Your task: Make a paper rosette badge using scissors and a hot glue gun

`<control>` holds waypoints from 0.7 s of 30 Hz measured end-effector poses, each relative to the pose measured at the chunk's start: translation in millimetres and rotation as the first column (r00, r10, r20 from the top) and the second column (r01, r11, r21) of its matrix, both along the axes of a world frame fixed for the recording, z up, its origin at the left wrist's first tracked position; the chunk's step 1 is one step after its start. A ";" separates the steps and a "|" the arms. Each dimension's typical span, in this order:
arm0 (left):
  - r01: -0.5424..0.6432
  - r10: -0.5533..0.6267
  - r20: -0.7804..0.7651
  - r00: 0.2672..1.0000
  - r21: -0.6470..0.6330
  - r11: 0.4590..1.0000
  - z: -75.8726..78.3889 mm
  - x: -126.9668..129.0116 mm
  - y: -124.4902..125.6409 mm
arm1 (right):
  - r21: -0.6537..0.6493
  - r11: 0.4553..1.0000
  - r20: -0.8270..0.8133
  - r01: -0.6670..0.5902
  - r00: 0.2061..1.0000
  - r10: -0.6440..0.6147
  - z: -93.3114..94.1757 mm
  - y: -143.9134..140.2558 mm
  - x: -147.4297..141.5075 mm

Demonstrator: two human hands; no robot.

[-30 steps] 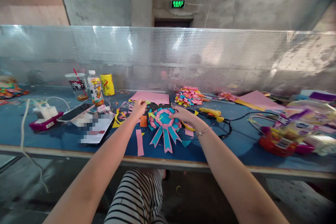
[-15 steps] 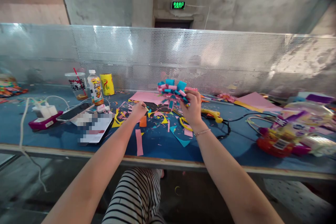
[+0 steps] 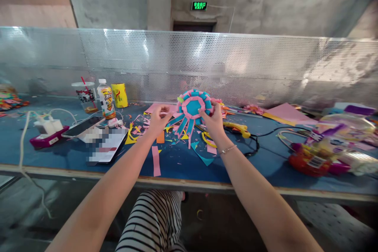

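A pink and blue paper rosette (image 3: 191, 107) with hanging ribbon tails is held upright above the blue table (image 3: 251, 165). My right hand (image 3: 212, 120) grips its right edge, thumb on the blue centre. My left hand (image 3: 158, 116) is at the rosette's lower left, fingers pinched by the blue tails; whether it grips them is unclear. Under the rosette lie paper scraps (image 3: 174, 141) in pink, yellow and blue, and a pink strip (image 3: 156, 161) lies near the front edge.
A yellow glue gun (image 3: 238, 128) with a black cord lies right of my hands. A cup (image 3: 85, 96), a bottle (image 3: 106, 103) and a yellow can (image 3: 119, 95) stand at the back left. A phone (image 3: 84, 125), a charger (image 3: 47, 126) and packaged goods (image 3: 325, 145) flank the work area.
My right hand lifted the rosette off the table and turned it upright so that its face shows. My left hand moved from the scraps up to the rosette's lower left.
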State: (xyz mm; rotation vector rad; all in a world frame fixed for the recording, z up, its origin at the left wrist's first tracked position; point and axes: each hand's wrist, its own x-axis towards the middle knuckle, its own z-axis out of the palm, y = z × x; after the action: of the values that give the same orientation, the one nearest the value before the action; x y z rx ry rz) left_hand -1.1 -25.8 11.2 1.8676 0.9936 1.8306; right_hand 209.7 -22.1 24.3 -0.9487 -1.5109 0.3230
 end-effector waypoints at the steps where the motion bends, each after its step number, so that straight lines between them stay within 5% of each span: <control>1: -0.003 0.004 0.020 1.000 -0.008 1.000 1.4 0.1 -0.7 | -0.034 0.999 -0.017 -0.041 0.999 0.041 -1.3 0.4 -2.1; 8: 0.102 -0.095 0.066 0.993 -0.105 0.989 4.7 1.2 -3.7 | -0.127 0.964 -0.082 -0.235 0.971 0.226 -9.4 -2.5 -14.4; 21: 0.063 -0.048 0.115 0.992 -0.131 0.989 3.7 0.9 -3.1 | -0.140 0.930 -0.154 -0.341 0.935 0.320 -10.0 -5.7 -16.5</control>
State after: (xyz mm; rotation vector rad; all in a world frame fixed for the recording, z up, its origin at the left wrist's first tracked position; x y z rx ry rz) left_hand -0.2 -28.9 14.9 1.6788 0.9897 1.7678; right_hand 193.2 -27.8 14.4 -0.7801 -1.5398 0.7501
